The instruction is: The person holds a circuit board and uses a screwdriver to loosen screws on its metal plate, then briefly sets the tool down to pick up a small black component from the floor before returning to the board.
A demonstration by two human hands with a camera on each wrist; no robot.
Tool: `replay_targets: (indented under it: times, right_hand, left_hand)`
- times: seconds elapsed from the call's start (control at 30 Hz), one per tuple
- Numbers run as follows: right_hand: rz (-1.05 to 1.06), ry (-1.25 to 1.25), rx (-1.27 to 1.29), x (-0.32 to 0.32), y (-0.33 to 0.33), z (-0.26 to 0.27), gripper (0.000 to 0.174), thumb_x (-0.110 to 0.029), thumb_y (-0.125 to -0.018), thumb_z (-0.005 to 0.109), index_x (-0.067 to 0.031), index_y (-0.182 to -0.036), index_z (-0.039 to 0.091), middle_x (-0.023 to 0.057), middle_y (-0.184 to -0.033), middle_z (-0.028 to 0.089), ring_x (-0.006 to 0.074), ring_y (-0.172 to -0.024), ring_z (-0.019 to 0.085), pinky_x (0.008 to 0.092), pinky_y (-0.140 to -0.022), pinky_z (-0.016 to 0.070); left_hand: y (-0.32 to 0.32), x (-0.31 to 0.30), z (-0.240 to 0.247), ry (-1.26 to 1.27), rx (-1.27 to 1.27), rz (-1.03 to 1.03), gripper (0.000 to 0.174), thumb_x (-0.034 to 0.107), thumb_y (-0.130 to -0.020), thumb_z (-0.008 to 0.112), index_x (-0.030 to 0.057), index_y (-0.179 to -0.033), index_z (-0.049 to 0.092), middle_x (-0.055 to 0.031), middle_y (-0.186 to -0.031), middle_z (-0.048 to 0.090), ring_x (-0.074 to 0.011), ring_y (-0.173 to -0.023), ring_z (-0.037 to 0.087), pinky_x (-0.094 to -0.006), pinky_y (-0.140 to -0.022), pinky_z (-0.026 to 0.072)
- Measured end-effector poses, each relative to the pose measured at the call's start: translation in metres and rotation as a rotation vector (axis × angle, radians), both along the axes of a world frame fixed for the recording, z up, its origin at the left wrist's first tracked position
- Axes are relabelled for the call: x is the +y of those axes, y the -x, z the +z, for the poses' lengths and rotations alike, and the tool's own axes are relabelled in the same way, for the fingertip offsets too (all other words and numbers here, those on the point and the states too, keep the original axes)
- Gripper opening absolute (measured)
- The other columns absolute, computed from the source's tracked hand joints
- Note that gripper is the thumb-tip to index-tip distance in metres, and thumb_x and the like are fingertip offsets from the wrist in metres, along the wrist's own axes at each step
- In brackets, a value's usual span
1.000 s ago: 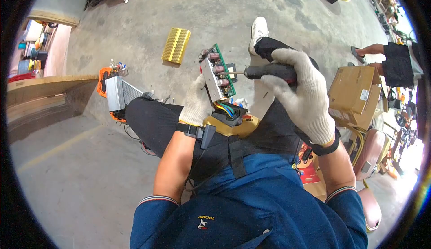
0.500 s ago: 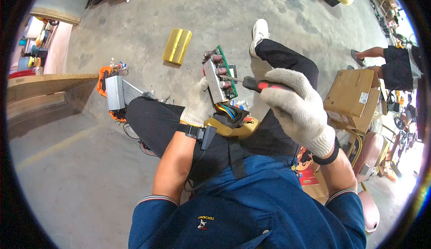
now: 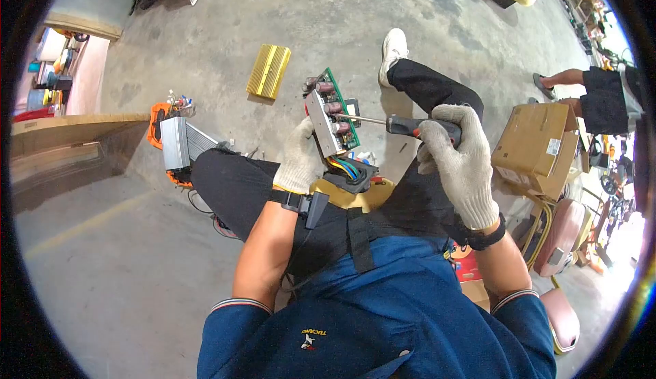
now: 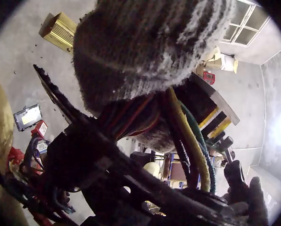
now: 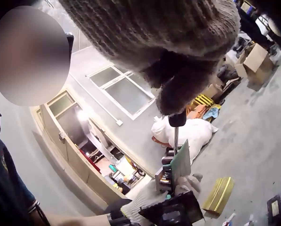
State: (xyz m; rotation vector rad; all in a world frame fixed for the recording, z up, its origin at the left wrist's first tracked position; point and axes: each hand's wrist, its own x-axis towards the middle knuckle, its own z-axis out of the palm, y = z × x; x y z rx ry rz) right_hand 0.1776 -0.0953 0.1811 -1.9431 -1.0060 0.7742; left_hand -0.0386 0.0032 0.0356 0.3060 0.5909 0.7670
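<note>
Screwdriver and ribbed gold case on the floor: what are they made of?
The screwdriver seems to have a steel shaft, slim and shiny grey; its thick dark grip with a red patch is probably plastic or rubber. The ribbed gold case looks like metal, perhaps anodised aluminium, from its sheen and straight parallel ridges.

The green circuit board [image 3: 344,113] is tilted, maroon capacitors lined along it beside a silvery metal plate [image 3: 326,128], coloured wires [image 3: 344,167] at its near end. The dark-handled screwdriver [image 3: 410,127] points left, its shaft reaching the board.
</note>
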Motion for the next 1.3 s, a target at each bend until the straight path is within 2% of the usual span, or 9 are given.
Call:
replay_targets:
  times: [0.07, 0.2, 0.3, 0.37, 0.4, 0.47, 0.77, 1.1, 1.3]
  right_hand:
    - [-0.106, 0.062, 0.219, 0.0, 0.003, 0.002, 0.034, -0.015, -0.096, 0.076, -0.0002, -0.122, 0.061, 0.0075, -0.088, 0.072, 0.0121, -0.079, 0.068, 0.0296, -0.072, 0.0556]
    - [-0.146, 0.039, 0.311, -0.005, 0.005, 0.002, 0.032, -0.012, -0.096, 0.074, -0.0008, -0.123, 0.06, 0.0069, -0.091, 0.071, 0.0105, -0.078, 0.068, 0.0283, -0.073, 0.0555]
    - [0.006, -0.029, 0.181, -0.01, 0.002, 0.002, 0.03, -0.006, -0.094, 0.074, -0.0004, -0.121, 0.061, 0.0104, -0.101, 0.07, 0.0147, -0.089, 0.069, 0.0308, -0.081, 0.0559]
    - [0.263, -0.246, -0.211, -0.011, -0.005, -0.003, 0.032, 0.002, -0.088, 0.074, -0.0006, -0.118, 0.063, 0.0143, -0.114, 0.067, 0.0226, -0.104, 0.069, 0.0354, -0.091, 0.0547]
    - [0.26, -0.243, -0.209, -0.01, -0.005, -0.002, 0.032, 0.002, -0.088, 0.074, -0.0006, -0.118, 0.063, 0.0143, -0.114, 0.067, 0.0226, -0.104, 0.069, 0.0354, -0.091, 0.0547]
    - [0.352, -0.327, -0.177, -0.008, -0.005, 0.002, 0.037, 0.007, -0.082, 0.074, -0.0009, -0.116, 0.064, 0.016, -0.12, 0.065, 0.0309, -0.115, 0.065, 0.0391, -0.099, 0.0522]
    - [0.573, -0.385, -0.345, 0.002, -0.01, 0.018, 0.044, 0.011, -0.079, 0.073, -0.0068, -0.118, 0.066, 0.0155, -0.12, 0.065, 0.037, -0.108, 0.068, 0.0403, -0.091, 0.0568]
    - [0.58, -0.355, -0.34, 0.003, -0.011, 0.023, 0.044, 0.011, -0.08, 0.074, -0.0063, -0.119, 0.066, 0.016, -0.12, 0.066, 0.0374, -0.109, 0.068, 0.0406, -0.092, 0.0568]
    - [0.506, -0.349, -0.311, -0.002, -0.009, 0.02, 0.042, 0.004, -0.082, 0.078, -0.0028, -0.121, 0.065, 0.0178, -0.12, 0.067, 0.0375, -0.111, 0.068, 0.0401, -0.095, 0.0555]
  left_hand:
    - [0.0, -0.001, 0.006, -0.016, 0.07, -0.008, 0.052, 0.031, -0.096, 0.069, 0.0212, -0.144, 0.053, 0.0006, -0.116, 0.061, -0.0146, -0.096, 0.066, -0.0512, -0.079, 0.0656]
    - [0.0, 0.004, -0.011, 0.04, -0.012, -0.042, 0.052, 0.029, -0.098, 0.066, 0.0245, -0.148, 0.051, 0.0017, -0.115, 0.061, -0.014, -0.095, 0.066, -0.0499, -0.078, 0.0661]
    - [-0.003, 0.004, -0.003, 0.014, -0.027, 0.013, 0.047, 0.025, -0.101, 0.062, 0.0212, -0.146, 0.052, 0.0022, -0.115, 0.061, -0.0134, -0.094, 0.065, -0.0475, -0.076, 0.0666]
    - [-0.004, 0.003, 0.002, 0.019, 0.02, 0.022, 0.043, 0.021, -0.103, 0.058, 0.0181, -0.145, 0.053, 0.0018, -0.114, 0.062, -0.0131, -0.093, 0.064, -0.0435, -0.076, 0.0663]
    - [-0.004, 0.003, 0.002, 0.022, 0.022, 0.019, 0.043, 0.021, -0.103, 0.058, 0.0181, -0.145, 0.053, 0.0018, -0.114, 0.062, -0.0131, -0.093, 0.064, -0.0435, -0.076, 0.0663]
    - [-0.004, 0.004, 0.001, 0.023, 0.036, 0.034, 0.04, 0.019, -0.103, 0.057, 0.0162, -0.143, 0.054, 0.0011, -0.113, 0.062, -0.0131, -0.092, 0.064, -0.0413, -0.076, 0.0657]
    - [-0.001, 0.002, -0.005, 0.06, 0.082, 0.004, 0.039, 0.022, -0.101, 0.061, 0.0112, -0.138, 0.058, -0.0006, -0.11, 0.06, -0.0148, -0.095, 0.063, -0.0421, -0.077, 0.066]
    - [-0.001, 0.002, -0.006, 0.024, -0.019, 0.023, 0.042, 0.025, -0.098, 0.067, 0.011, -0.136, 0.056, -0.0017, -0.106, 0.059, -0.0174, -0.099, 0.064, -0.0521, -0.076, 0.0671]
    - [0.0, 0.002, -0.004, 0.064, 0.02, -0.017, 0.048, 0.027, -0.097, 0.069, 0.0095, -0.139, 0.053, -0.0015, -0.111, 0.059, -0.0172, -0.097, 0.064, -0.0558, -0.075, 0.0672]
